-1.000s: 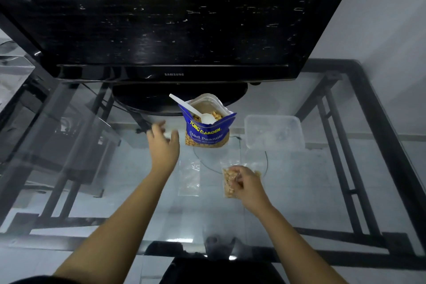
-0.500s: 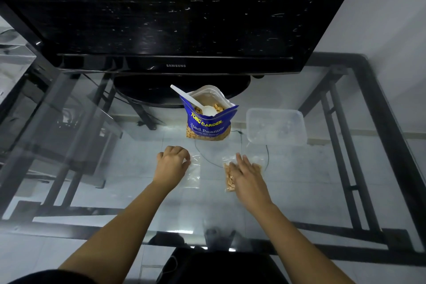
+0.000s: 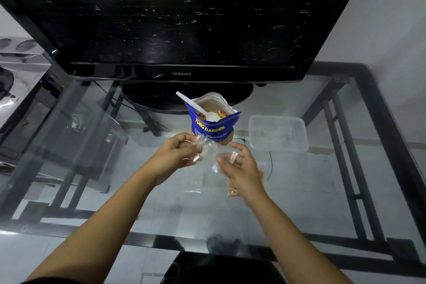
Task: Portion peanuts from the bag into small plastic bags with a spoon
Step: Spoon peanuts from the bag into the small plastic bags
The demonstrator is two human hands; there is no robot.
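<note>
Pinching an empty clear plastic bag between them, left hand and right hand each grip it before the peanut bag.

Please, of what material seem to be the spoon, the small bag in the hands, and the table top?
Spoon: white, matte, thin, likely plastic.
Small bag: clear, crinkled thin film with glints, likely plastic.
Table top: transparent and glossy, frame and floor visible through it, likely glass.
</note>
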